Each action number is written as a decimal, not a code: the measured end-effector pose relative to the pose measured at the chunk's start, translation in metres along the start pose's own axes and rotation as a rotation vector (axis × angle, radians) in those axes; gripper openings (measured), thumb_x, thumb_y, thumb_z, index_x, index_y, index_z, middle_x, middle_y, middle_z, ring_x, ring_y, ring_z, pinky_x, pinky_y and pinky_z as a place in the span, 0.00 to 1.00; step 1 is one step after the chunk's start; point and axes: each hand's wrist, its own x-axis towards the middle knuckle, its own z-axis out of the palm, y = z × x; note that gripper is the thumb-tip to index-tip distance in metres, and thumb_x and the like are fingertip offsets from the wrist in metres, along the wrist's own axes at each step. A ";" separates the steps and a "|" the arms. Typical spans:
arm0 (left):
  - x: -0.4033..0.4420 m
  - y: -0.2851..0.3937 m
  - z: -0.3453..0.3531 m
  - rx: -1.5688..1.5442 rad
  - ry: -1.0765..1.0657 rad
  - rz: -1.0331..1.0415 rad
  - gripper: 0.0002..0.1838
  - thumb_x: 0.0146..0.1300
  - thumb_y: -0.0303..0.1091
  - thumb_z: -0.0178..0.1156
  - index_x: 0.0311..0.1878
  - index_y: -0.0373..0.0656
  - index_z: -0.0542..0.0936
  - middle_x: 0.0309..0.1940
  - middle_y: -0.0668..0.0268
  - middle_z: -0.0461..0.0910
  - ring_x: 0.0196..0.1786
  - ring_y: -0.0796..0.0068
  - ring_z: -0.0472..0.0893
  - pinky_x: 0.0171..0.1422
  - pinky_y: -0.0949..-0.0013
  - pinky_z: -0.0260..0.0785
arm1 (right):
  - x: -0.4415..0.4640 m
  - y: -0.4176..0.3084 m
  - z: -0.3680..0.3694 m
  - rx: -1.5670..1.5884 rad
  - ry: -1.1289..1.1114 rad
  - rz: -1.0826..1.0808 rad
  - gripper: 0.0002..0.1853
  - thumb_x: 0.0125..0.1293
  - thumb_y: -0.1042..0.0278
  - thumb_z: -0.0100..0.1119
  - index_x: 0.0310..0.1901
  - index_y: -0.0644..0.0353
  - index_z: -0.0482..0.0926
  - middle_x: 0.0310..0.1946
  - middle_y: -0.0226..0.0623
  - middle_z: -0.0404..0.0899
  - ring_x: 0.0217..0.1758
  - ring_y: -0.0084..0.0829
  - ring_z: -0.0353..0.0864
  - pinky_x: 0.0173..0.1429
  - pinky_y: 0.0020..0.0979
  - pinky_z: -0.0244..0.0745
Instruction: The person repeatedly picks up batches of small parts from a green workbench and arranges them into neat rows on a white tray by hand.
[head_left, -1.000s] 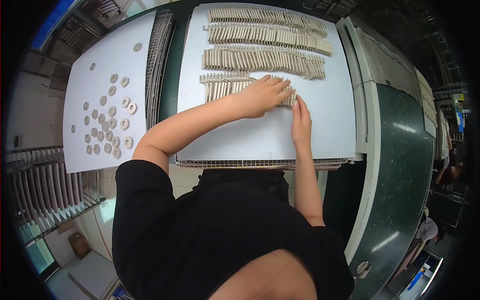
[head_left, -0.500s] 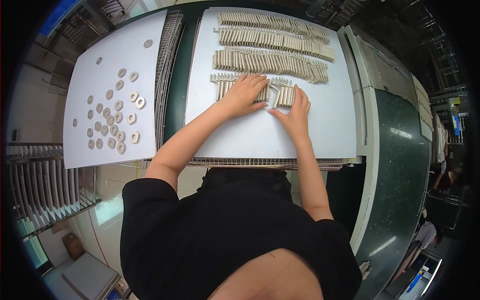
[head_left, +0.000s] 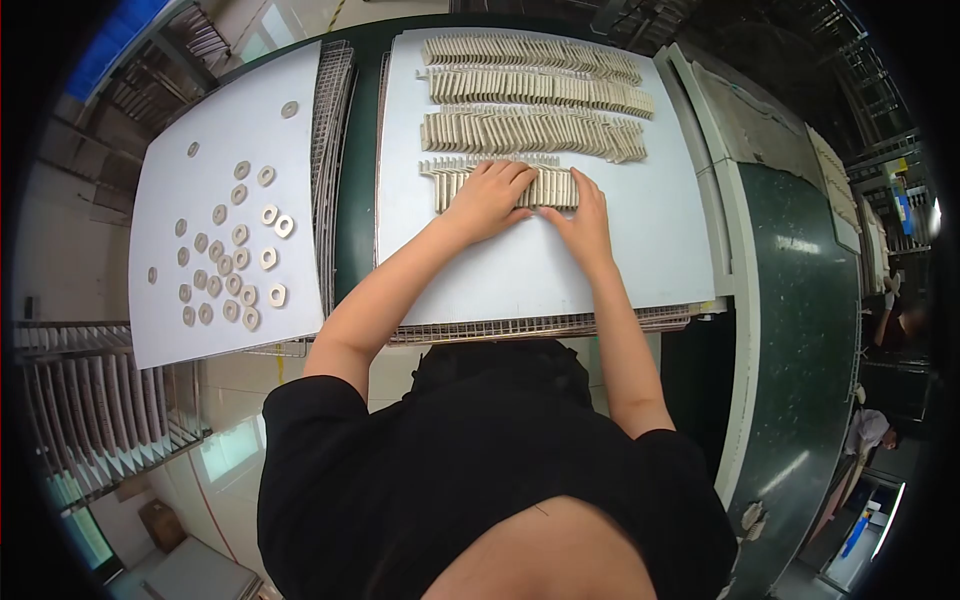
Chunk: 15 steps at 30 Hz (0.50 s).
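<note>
My left hand (head_left: 487,202) lies over the middle of the nearest row of small beige bent pieces (head_left: 553,188), its fingers across the tops and its thumb along the near side. At the right end of that row, my right hand (head_left: 584,220) has its fingers against the last piece and its thumb at the front edge. The two thumbs nearly meet. The pieces stand packed side by side on a white board (head_left: 480,275); part of the row is hidden beneath my left hand. Beyond it lie three similar long rows, the closest being a slightly uneven row (head_left: 530,133).
On the left, another white board (head_left: 160,325) carries many loose beige nut-shaped rings (head_left: 240,234). Wire mesh racks (head_left: 520,328) lie under the boards. A green work surface (head_left: 800,330) with a pale edge runs along the right. Another person (head_left: 868,432) is at the far right.
The group of pieces by my right hand has moved left and closed the gap to the rest of the nearest row. My right hand has moved left with it. The view has shifted slightly.
</note>
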 end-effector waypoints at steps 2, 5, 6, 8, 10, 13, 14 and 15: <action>0.001 0.002 0.000 0.033 -0.004 -0.006 0.33 0.53 0.41 0.67 0.61 0.40 0.69 0.59 0.57 0.72 0.62 0.57 0.70 0.67 0.54 0.60 | 0.000 0.002 0.001 0.018 -0.007 0.014 0.43 0.49 0.63 0.74 0.64 0.68 0.62 0.61 0.50 0.66 0.64 0.50 0.64 0.67 0.43 0.62; -0.001 0.011 -0.002 0.086 0.002 -0.006 0.35 0.54 0.42 0.66 0.64 0.39 0.67 0.62 0.56 0.69 0.65 0.56 0.67 0.69 0.51 0.58 | 0.003 -0.003 -0.005 0.047 -0.043 0.058 0.44 0.48 0.64 0.74 0.65 0.69 0.61 0.61 0.51 0.66 0.64 0.51 0.63 0.68 0.43 0.61; -0.002 0.014 -0.002 0.092 0.005 0.007 0.36 0.55 0.43 0.66 0.65 0.39 0.66 0.63 0.55 0.68 0.66 0.55 0.67 0.69 0.50 0.58 | 0.001 -0.003 -0.005 0.034 -0.039 0.044 0.44 0.48 0.64 0.74 0.65 0.69 0.61 0.62 0.52 0.65 0.64 0.51 0.62 0.68 0.43 0.61; -0.002 0.019 -0.001 0.085 0.012 0.017 0.36 0.57 0.44 0.64 0.66 0.38 0.65 0.65 0.54 0.67 0.68 0.54 0.65 0.70 0.49 0.56 | -0.001 -0.003 -0.006 0.007 -0.031 0.009 0.44 0.48 0.65 0.73 0.65 0.69 0.60 0.62 0.53 0.64 0.65 0.51 0.61 0.69 0.44 0.60; 0.000 0.023 0.001 0.059 0.019 0.006 0.36 0.61 0.46 0.62 0.67 0.38 0.64 0.66 0.53 0.65 0.69 0.53 0.64 0.71 0.48 0.56 | -0.005 -0.003 -0.009 -0.018 -0.023 0.014 0.44 0.50 0.64 0.72 0.66 0.68 0.59 0.64 0.51 0.62 0.67 0.50 0.58 0.70 0.43 0.58; 0.013 0.027 0.003 0.055 0.001 -0.027 0.33 0.65 0.47 0.57 0.67 0.37 0.63 0.66 0.49 0.64 0.69 0.50 0.63 0.71 0.47 0.55 | -0.019 -0.005 -0.022 0.000 0.009 0.041 0.43 0.52 0.65 0.71 0.67 0.67 0.58 0.66 0.50 0.61 0.69 0.49 0.56 0.71 0.43 0.57; 0.017 0.028 0.006 0.030 -0.008 -0.046 0.34 0.65 0.48 0.56 0.67 0.36 0.63 0.66 0.48 0.64 0.69 0.48 0.63 0.71 0.46 0.54 | -0.027 -0.006 -0.029 0.013 0.026 0.054 0.42 0.53 0.65 0.70 0.67 0.67 0.58 0.66 0.50 0.60 0.69 0.49 0.56 0.71 0.43 0.57; 0.020 0.027 0.010 0.004 -0.016 -0.062 0.34 0.65 0.49 0.56 0.67 0.35 0.63 0.65 0.46 0.64 0.69 0.46 0.62 0.71 0.45 0.54 | -0.036 -0.004 -0.035 0.027 0.035 0.061 0.41 0.54 0.65 0.69 0.67 0.67 0.58 0.65 0.51 0.61 0.68 0.50 0.57 0.71 0.44 0.57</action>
